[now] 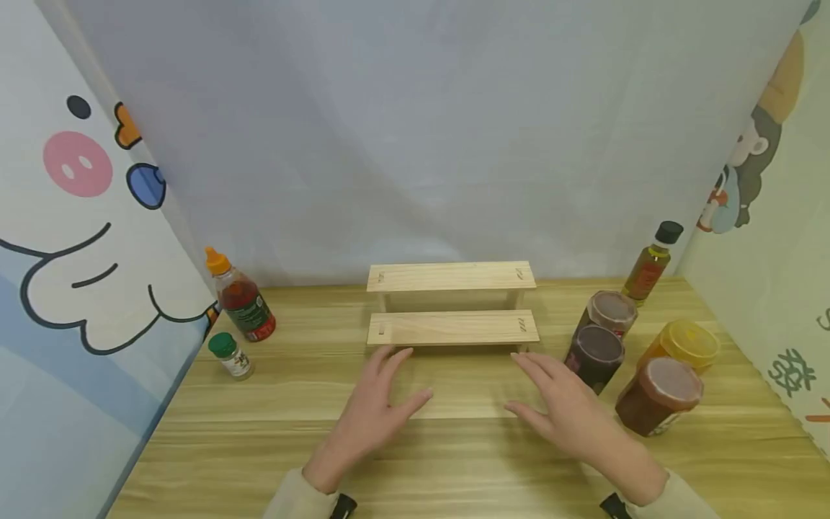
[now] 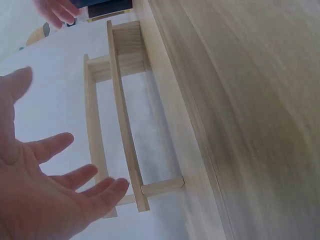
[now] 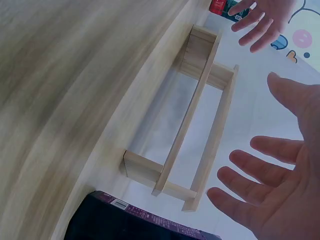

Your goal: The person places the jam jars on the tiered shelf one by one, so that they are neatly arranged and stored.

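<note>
A two-step wooden rack (image 1: 454,328) stands at the back of the table with bare shelves. My left hand (image 1: 379,404) hovers in front of its left end, fingers spread and holding nothing. Opposite it, my right hand (image 1: 564,407) is held near the rack's right end, also with fingers extended and nothing in it. Both wrist views show the rack (image 2: 125,115) beyond the fingers, with a gap between. Close beside the right hand is a dark jar (image 1: 594,355), its purple label (image 3: 150,220) visible from the right wrist.
On the left stand a red sauce bottle (image 1: 246,303) with an orange cap and a small green-capped shaker (image 1: 231,356). At right are a brown jar (image 1: 658,396), a yellow-lidded jar (image 1: 684,344), another jar (image 1: 609,311) and an oil bottle (image 1: 650,265). A pale curtain (image 1: 441,144) hangs behind.
</note>
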{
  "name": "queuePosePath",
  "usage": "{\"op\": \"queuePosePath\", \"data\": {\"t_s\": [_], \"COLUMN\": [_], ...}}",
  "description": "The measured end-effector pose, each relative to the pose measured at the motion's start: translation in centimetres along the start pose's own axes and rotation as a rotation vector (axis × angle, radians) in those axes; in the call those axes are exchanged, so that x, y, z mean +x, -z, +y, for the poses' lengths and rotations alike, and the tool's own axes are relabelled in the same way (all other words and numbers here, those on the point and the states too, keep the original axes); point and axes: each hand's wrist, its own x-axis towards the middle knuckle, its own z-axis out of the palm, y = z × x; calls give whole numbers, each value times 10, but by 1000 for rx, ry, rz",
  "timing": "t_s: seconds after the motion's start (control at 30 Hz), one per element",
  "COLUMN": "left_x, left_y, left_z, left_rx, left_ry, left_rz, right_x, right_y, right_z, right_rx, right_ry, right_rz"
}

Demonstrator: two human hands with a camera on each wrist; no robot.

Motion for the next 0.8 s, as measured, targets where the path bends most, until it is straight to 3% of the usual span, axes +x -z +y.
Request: {"op": "queuePosePath", "data": {"t_s": [0.1,0.27,0.4,0.63,0.8], "left_x": [2,7,12,15,18], "left_y": [-2,-5,-7,-7,-7], "left_z": [-2,-3,-5,-13,-21], "left_rx": [-19,-117,-166,-166,-151], "left_ry": [7,49,57,79,80], "left_rz": [86,208,272,374,413], "right_x": [-1,-3,-5,-11,-17], "right_y": [5,18,26,36,44], "right_z": [-1,-3,-1,7,13], "right_rx": [11,13,23,32,-8], "right_ry": [-34,-45,-38,-53,-60], "right_rz": [-5,71,131,197,247]}}
